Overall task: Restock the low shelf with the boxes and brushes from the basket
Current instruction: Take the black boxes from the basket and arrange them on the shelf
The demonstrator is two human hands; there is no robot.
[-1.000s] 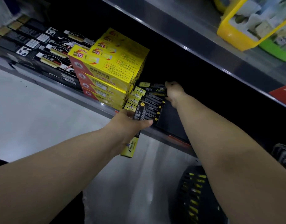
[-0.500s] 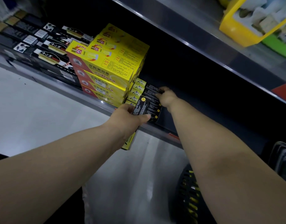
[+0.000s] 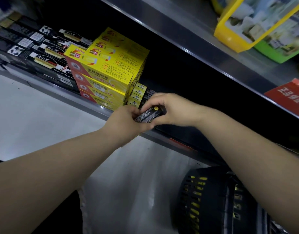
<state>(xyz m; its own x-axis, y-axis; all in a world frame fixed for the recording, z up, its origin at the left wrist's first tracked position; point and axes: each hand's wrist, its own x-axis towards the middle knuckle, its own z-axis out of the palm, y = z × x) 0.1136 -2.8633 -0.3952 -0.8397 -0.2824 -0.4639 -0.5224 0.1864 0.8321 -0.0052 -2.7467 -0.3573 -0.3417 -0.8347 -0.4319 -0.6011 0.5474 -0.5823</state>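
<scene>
The left hand [image 3: 126, 120] and right hand [image 3: 169, 107] together pinched a black box [image 3: 147, 114]. It probably needed sliding in flat, flush against the stack [image 3: 136, 96].

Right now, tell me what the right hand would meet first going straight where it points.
Likely the small yellow-ended boxes stacked just beyond the right hand and its black box; depth unclear.

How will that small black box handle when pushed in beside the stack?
The black box looks like printed card: probably stiff but crushable. The left hand and right hand hold it by fingertips, so likely light. Flat sides should not roll.
</scene>
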